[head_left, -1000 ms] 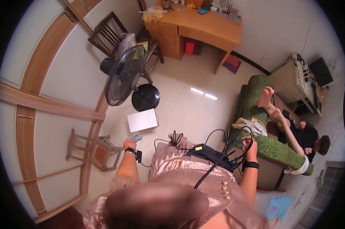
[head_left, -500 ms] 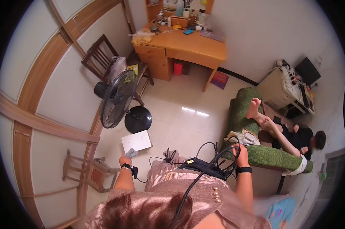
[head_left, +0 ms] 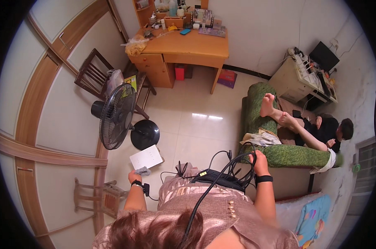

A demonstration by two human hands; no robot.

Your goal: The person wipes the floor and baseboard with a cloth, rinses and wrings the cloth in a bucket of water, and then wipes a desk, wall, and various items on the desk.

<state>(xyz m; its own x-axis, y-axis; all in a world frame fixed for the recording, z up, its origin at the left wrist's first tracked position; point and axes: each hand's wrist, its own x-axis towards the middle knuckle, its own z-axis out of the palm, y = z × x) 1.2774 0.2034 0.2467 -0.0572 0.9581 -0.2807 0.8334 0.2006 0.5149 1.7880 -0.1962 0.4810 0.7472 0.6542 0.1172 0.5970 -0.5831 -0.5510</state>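
My left hand (head_left: 134, 177) is low at the left, closed on a crumpled grey cloth (head_left: 143, 171). Just beyond the cloth is a flat white rectangular thing (head_left: 147, 157) with small faint marks; what it rests on cannot be made out. On the right, my right hand (head_left: 260, 163) is closed around loops of black cable (head_left: 231, 164). The cable runs across the front of my body to a dark pouch (head_left: 219, 180) at my waist. Dark bands are on both wrists, and a small black device (head_left: 146, 189) sits at the left one.
A black standing fan (head_left: 118, 116) and a dark wooden chair (head_left: 94, 74) stand ahead to the left. A small wooden stool (head_left: 111, 199) is beside my left arm. Beyond is a desk (head_left: 188, 45). Someone reclines on a green sofa (head_left: 296, 156) at the right, feet over its arm.
The view has turned a little to the right, so the desk, fan and sofa sit further left. Both hands keep their holds and have barely moved relative to my body.
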